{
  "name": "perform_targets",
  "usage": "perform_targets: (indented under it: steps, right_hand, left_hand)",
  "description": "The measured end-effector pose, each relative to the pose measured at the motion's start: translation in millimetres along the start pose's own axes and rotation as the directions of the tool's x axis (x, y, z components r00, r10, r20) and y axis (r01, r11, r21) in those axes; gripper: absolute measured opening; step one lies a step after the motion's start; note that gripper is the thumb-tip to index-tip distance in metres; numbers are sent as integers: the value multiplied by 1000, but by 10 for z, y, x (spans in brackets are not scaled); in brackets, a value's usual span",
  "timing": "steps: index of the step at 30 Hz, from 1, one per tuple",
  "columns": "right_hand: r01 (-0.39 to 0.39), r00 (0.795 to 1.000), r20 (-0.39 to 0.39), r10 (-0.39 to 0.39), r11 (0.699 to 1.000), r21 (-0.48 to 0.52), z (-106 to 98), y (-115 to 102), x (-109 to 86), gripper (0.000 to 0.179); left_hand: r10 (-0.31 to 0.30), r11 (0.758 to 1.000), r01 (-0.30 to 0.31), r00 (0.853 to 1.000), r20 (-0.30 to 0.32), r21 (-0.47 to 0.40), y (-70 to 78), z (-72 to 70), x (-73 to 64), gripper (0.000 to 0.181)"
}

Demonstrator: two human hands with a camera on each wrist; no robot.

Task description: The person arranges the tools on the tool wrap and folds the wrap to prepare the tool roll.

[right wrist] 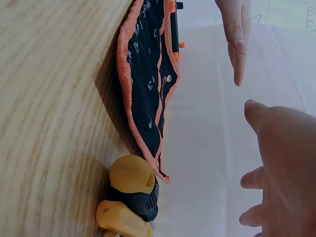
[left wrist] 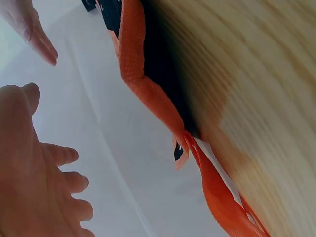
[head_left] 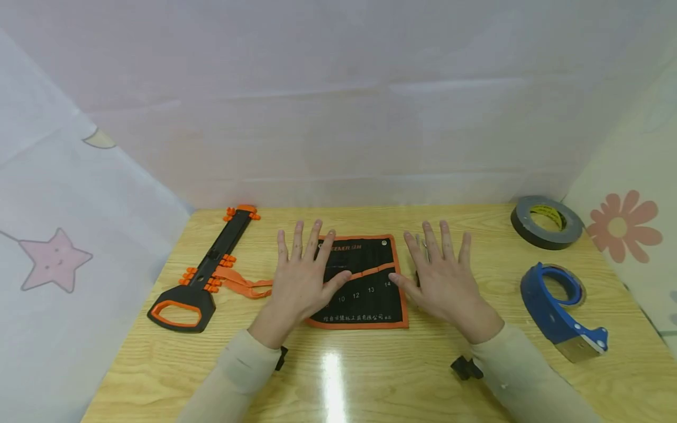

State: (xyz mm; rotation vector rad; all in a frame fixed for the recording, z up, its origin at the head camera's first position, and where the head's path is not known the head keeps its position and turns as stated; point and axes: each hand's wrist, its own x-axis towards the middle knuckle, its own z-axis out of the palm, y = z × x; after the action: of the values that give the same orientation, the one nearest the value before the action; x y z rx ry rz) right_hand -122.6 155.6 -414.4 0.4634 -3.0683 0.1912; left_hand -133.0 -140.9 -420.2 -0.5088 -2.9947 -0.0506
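Note:
A black tool pouch [head_left: 365,299] with orange edging and printed numbers lies flat on the table. My left hand [head_left: 298,279] is held above its left side, fingers straight and spread, holding nothing. Just past the pouch's right edge, my right hand [head_left: 446,285] hovers with spread fingers and holds nothing either. Beneath it are tools with yellow-and-black handles [right wrist: 132,174], mostly hidden in the head view, where thin metal shafts [head_left: 425,247] show between the fingers. An orange strap [head_left: 240,282] runs from the left towards the pouch, partly behind my left hand.
A black tool rack with orange clips [head_left: 222,241] and a loop handle lies at the left. At the right are a roll of dark tape [head_left: 545,238] and a blue tape dispenser [head_left: 550,311]. A pale cloth wall [head_left: 338,147] stands behind the wooden table [head_left: 381,376].

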Motion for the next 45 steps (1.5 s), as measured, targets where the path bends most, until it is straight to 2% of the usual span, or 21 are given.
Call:
perform_targets:
  steps: [8, 14, 20, 28, 34, 41, 45]
  right_hand:
    - [41, 999, -16, -41, 999, 9, -10, 7, 15, 95]
    - [112, 994, -2, -112, 986, 125, -7, 24, 41, 97]
    - [166, 985, 7, -172, 961, 220, 21, 51, 97, 98]
    - [192, 980, -3, -199, 941, 280, 45, 83, 168, 97]
    - [147, 983, 48, -176, 922, 357, 68, 88, 224, 95]
    - [114, 985, 69, -157, 899, 422, 105, 71, 333, 75]
    - [123, 981, 82, -175, 892, 434, 125, 44, 397, 71]
  left_hand:
    - [22, 998, -22, 1000, 5, -53, -61, -25, -22, 91]
    - [53, 983, -52, 999, 0, -175, -127, -62, -61, 91]
    - [46, 957, -33, 998, 39, -289, -165, -93, -80, 93]
    - [26, 951, -10, 999, 47, -308, -172, -109, -74, 94]
    - [14, 952, 1, 999, 48, -306, -163, -110, -79, 89]
    - [8, 948, 12, 998, 63, -319, -165, -91, -67, 72]
    - [13, 942, 8, 998, 59, -336, -163, -49, -69, 68]
